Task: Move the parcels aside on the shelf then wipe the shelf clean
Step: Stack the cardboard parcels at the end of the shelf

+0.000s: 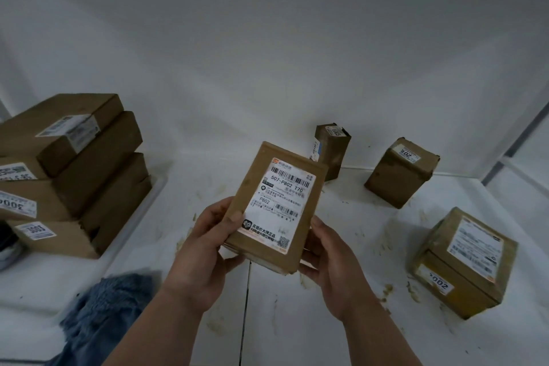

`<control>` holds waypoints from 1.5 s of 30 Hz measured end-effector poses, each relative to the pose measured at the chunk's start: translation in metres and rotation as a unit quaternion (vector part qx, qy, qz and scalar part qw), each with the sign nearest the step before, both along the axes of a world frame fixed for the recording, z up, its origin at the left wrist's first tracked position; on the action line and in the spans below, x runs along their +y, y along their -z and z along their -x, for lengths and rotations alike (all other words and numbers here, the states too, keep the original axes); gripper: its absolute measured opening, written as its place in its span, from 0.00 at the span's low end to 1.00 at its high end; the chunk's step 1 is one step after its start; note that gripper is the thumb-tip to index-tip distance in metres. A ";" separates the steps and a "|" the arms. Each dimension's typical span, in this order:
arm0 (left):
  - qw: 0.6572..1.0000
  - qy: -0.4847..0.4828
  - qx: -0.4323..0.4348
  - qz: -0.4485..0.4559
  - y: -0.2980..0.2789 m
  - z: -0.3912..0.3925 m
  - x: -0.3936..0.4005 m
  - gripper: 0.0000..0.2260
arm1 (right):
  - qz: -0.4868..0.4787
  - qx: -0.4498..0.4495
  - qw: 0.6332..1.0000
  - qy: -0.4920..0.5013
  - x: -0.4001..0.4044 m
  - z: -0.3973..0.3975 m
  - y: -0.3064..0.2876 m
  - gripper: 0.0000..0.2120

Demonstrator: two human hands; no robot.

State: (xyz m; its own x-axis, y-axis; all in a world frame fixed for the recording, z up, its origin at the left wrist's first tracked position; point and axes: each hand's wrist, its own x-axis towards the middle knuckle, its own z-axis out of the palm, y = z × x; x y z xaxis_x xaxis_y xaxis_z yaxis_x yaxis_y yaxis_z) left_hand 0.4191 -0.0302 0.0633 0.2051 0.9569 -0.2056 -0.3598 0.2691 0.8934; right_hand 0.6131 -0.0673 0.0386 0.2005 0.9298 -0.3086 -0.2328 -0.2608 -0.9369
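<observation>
A flat brown parcel (277, 208) with a white shipping label hangs above the white shelf (297, 321), held between both hands. My left hand (205, 252) grips its lower left edge, thumb on the top face. Its lower right edge sits in the grip of my right hand (329, 258). Three more brown parcels stand on the shelf: a small upright one (332, 148) at the back, a cube (401, 172) to its right, and a larger box (463, 261) at the right. Brownish dirt smears (386, 288) mark the shelf.
A stack of several brown parcels (74, 169) fills the left side of the shelf. A blue-grey fluffy cloth (107, 312) lies at the front left. The white back wall (267, 68) rises behind, and a metal upright (517, 140) bounds the right end.
</observation>
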 end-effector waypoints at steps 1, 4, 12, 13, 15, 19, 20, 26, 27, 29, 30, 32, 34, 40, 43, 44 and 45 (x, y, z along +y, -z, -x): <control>1.000 -0.007 -0.002 -0.011 -0.001 -0.002 -0.001 0.19 | -0.001 0.004 1.000 -0.012 0.000 -0.001 0.001 0.37; 0.997 -0.048 0.011 -0.052 -0.005 -0.007 -0.004 0.21 | -0.013 0.020 0.998 -0.055 -0.003 -0.005 -0.001 0.36; 0.955 -0.081 0.207 -0.198 -0.028 -0.018 -0.012 0.25 | -0.099 0.070 0.993 0.010 0.002 -0.035 -0.013 0.29; 0.948 -0.080 0.227 -0.208 -0.031 -0.020 -0.013 0.25 | -0.104 0.080 0.991 0.011 0.003 -0.037 -0.014 0.27; 0.944 -0.084 0.237 -0.212 -0.034 -0.021 -0.013 0.26 | -0.103 0.093 0.990 0.003 0.003 -0.039 -0.013 0.25; 0.973 -0.108 0.131 -0.156 -0.029 -0.018 -0.013 0.34 | -0.083 0.107 0.991 -0.004 0.000 -0.038 -0.005 0.23; 0.977 -0.119 0.112 -0.138 -0.028 -0.017 -0.014 0.35 | -0.077 0.102 0.992 -0.006 -0.001 -0.038 -0.004 0.26; 0.970 -0.160 0.144 -0.109 -0.032 -0.019 -0.022 0.31 | -0.072 0.092 0.993 -0.014 -0.005 -0.038 0.007 0.31; 0.972 -0.150 0.148 -0.106 -0.034 -0.018 -0.022 0.27 | -0.064 0.106 0.992 -0.011 -0.006 -0.039 0.009 0.27; 0.980 -0.120 0.131 -0.088 -0.038 -0.015 -0.018 0.16 | -0.044 0.157 0.987 -0.009 -0.008 -0.039 0.011 0.22; 0.987 -0.101 0.103 -0.076 -0.040 -0.013 -0.016 0.11 | -0.035 0.190 0.981 -0.008 -0.009 -0.038 0.011 0.21; 0.994 -0.059 0.065 -0.068 -0.045 -0.009 -0.010 0.13 | -0.026 0.252 0.967 -0.002 -0.011 -0.031 0.011 0.21; 0.995 -0.022 0.071 -0.070 -0.048 -0.002 -0.005 0.17 | -0.024 0.291 0.956 0.003 -0.012 -0.020 0.012 0.21; 0.994 0.012 0.056 -0.088 -0.054 0.038 0.007 0.16 | 0.005 0.315 0.949 0.007 -0.004 0.024 0.013 0.19; 0.996 0.001 0.045 -0.072 -0.055 0.061 0.011 0.15 | 0.019 0.322 0.947 0.011 -0.001 0.050 0.011 0.18; 0.997 -0.004 0.042 -0.063 -0.054 0.070 0.013 0.14 | 0.021 0.318 0.948 0.012 0.000 0.059 0.010 0.18; 0.998 -0.008 0.039 -0.054 -0.052 0.078 0.015 0.13 | 0.023 0.312 0.950 0.016 0.000 0.067 0.008 0.18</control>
State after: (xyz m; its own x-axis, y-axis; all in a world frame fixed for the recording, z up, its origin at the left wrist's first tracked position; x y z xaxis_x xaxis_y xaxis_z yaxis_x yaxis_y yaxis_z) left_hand 0.3416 -0.0155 0.1154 0.1771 0.9773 -0.1161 -0.2921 0.1648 0.9421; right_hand 0.5459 -0.0678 0.0307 -0.0071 0.9091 -0.4165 -0.7478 -0.2814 -0.6014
